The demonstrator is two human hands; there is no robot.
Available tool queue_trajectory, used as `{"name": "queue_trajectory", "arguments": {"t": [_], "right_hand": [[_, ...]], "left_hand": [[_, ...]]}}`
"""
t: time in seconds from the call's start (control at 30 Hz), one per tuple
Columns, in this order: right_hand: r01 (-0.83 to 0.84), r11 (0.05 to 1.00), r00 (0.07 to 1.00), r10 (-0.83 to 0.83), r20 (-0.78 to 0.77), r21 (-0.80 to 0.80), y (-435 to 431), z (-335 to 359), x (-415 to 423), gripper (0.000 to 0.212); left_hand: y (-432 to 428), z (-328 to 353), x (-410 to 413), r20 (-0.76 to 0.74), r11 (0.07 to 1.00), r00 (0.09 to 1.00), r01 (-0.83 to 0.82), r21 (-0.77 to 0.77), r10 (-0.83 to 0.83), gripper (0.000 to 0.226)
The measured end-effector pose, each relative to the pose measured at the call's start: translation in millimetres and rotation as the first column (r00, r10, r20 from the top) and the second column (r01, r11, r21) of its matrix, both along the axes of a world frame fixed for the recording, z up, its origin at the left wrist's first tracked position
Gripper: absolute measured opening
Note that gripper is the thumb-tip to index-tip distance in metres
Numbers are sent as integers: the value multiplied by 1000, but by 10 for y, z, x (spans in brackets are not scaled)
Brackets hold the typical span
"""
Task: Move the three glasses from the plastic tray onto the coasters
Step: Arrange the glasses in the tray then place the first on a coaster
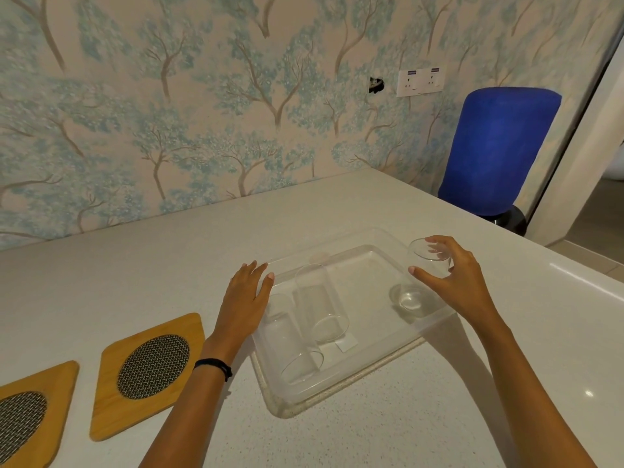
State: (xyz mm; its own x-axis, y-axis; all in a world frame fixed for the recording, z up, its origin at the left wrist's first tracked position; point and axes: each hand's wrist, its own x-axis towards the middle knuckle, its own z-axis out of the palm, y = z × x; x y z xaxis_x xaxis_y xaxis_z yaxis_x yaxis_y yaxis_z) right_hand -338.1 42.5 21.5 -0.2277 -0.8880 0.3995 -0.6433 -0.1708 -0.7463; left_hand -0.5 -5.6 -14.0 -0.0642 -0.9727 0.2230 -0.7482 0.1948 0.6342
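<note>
Glass in my right hand, thumb & fingers wrapped round it, at the tray's right end. Clear, slick: could slip or clip the rim. Left hand flat, fingers spread, on the tray's left edge, holding nothing. 2 other glasses still inside; coasters far left.

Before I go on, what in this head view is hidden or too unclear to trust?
- Third coaster: only two show; the left coaster is cut by the frame edge.
- Right hand covers the far side of the right glass; whether it has left the tray is unclear.
- Left hand hides the tray's left corner.
</note>
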Motion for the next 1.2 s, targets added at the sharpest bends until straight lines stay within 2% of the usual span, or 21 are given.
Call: {"name": "queue_trajectory", "arguments": {"t": [0.23,0.3,0.4,0.5,0.57,0.63,0.73,0.8,0.9,1.03,1.2], "right_hand": [[-23,999,1000,23,-2,33,-17,-5,6,60],[8,1000,997,-7,-78,16,-22,-13,32,61],[42,985,972,-79,-219,-170,-7,5,171,54],[-84,940,967,-3,-256,-330,36,51,457,37],[-209,944,962,151,-227,-257,74,45,680,31],[-310,948,939,294,-177,-71,123,-11,912,34],[-341,900,912,387,-137,270,157,-126,1151,59],[-306,857,905,397,-153,414,150,-175,1231,71],[-259,825,904,391,-174,502,141,-201,1307,81],[-203,821,903,367,-222,534,114,-229,1368,90],[-214,808,906,374,-197,549,80,-248,1386,90]], "left_hand": [[-1,-8,4,-2,1000,1000,-2,-4,2,47],[-4,-9,4,2,1000,1000,-2,0,2,47],[-10,-17,6,4,1000,1000,0,-1,0,47],[-20,-27,10,5,1000,1000,-2,-3,2,47],[-24,-30,2,5,1000,1000,0,-7,0,47],[-24,-36,6,-8,1000,1000,5,-16,-5,47],[-23,-50,20,-21,1000,1000,8,-22,-9,47],[-26,-61,26,-17,1000,1000,7,-22,-7,47],[-40,-76,30,-17,1000,1000,7,-18,-7,47],[-49,-95,37,-12,1000,1000,6,-16,-6,47],[-55,-92,33,-16,1000,1000,4,-15,-4,47]]}}
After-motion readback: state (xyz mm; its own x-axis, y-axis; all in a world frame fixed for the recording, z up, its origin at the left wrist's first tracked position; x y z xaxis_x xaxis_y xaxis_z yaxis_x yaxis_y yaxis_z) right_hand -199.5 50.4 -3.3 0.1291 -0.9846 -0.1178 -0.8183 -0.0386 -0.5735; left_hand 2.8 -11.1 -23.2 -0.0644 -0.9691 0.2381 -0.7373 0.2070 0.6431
